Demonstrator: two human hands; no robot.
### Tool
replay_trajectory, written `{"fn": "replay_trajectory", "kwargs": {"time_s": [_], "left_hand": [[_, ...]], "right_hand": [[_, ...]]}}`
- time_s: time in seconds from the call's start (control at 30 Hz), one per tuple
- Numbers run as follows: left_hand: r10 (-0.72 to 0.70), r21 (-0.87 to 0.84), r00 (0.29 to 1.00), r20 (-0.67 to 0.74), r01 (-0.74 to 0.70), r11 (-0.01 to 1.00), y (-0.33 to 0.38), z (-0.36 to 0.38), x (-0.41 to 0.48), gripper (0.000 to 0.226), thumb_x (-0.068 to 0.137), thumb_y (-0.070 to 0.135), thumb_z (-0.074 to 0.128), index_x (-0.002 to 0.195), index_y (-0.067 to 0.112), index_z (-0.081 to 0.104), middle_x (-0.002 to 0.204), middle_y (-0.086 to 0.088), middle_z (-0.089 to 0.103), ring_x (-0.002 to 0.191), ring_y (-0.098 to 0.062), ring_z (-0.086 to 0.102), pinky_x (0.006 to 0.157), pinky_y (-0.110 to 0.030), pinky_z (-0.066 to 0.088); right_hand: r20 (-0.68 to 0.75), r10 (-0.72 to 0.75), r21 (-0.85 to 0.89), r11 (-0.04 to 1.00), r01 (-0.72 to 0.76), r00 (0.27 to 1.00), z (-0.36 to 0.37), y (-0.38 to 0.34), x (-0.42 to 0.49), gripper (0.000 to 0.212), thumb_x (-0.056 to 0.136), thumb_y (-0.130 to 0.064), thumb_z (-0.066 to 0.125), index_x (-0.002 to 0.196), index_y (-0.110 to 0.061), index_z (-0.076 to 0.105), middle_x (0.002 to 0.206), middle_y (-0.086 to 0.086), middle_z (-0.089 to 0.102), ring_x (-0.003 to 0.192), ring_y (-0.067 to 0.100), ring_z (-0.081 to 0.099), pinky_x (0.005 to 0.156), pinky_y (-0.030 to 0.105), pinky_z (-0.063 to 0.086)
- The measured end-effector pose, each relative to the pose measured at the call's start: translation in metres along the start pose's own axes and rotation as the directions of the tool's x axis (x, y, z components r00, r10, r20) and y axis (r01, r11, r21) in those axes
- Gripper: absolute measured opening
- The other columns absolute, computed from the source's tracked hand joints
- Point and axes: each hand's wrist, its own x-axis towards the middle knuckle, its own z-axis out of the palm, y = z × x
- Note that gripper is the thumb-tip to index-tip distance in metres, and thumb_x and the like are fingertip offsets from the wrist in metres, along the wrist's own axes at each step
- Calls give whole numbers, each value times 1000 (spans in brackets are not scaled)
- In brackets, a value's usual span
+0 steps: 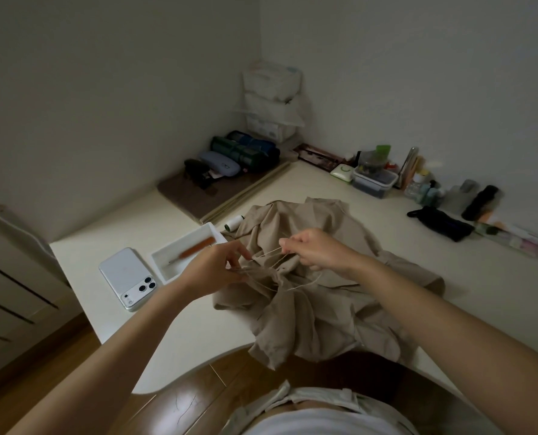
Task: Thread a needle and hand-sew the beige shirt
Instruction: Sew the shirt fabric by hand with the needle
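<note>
A crumpled beige shirt [311, 315] lies on the white table [468, 271], one fold hanging over the near edge. Both hands hover just above its middle. My left hand [217, 268] pinches pale thread [266, 255] at its fingertips, close to the cloth. My right hand [314, 249] pinches the same thread a short way to the right. Several loose strands trail from the hands down onto the shirt. No needle can be made out. A spool of white thread [233, 223] lies by the shirt's far left edge.
A white tray [162, 258] holding an orange-handled tool [195, 248] sits left of the shirt, a white phone [128, 278] beside it. Cases and rolls sit on a brown mat [195, 199] at the back left. Boxes, bottles and a black pouch [443, 223] line the right wall.
</note>
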Motion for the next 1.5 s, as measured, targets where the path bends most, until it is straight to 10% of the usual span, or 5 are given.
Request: {"fn": "replay_trajectory", "kwargs": {"time_s": [0.33,0.53,0.77,1.17,1.5], "left_hand": [[11,-97,998,-59,-17,995,-6,-1,-3,59,76,21,78,128,25,48,109,5,52,83,-3,49,68,-6,40],[-74,-305,991,-109,37,952,-5,-9,-13,17,94,8,54,99,23,56,70,-5,48,55,-5,43,51,-14,39],[-152,-570,957,-248,-17,822,-3,-21,-12,13,96,5,50,94,16,56,67,-12,41,59,-19,33,49,-20,27],[-239,-734,942,-234,-10,680,7,-22,-3,12,98,5,47,91,14,52,69,-5,45,53,-7,32,47,-16,27],[-257,-796,959,-118,63,602,-8,-17,-9,14,99,2,41,98,10,53,61,3,34,49,-6,27,47,-15,25]], "right_hand": [[-152,58,32,998,-54,987,-17,-4,22,31,100,-36,42,81,-16,55,52,-5,34,40,6,30,38,16,24],[-319,46,-68,995,-71,947,-16,-4,46,34,100,-36,43,73,-19,54,57,-5,42,50,7,38,47,19,28],[-183,-86,-68,995,75,979,8,-23,41,31,93,-32,58,115,-12,62,103,-4,64,94,5,55,73,15,43],[244,-78,118,992,50,967,54,-35,24,11,94,-24,58,99,-17,64,46,-18,54,40,-3,45,42,10,32],[-94,86,192,979,-67,992,28,1,34,12,95,-18,56,87,-12,63,52,-12,48,34,-4,42,38,11,30]]}}
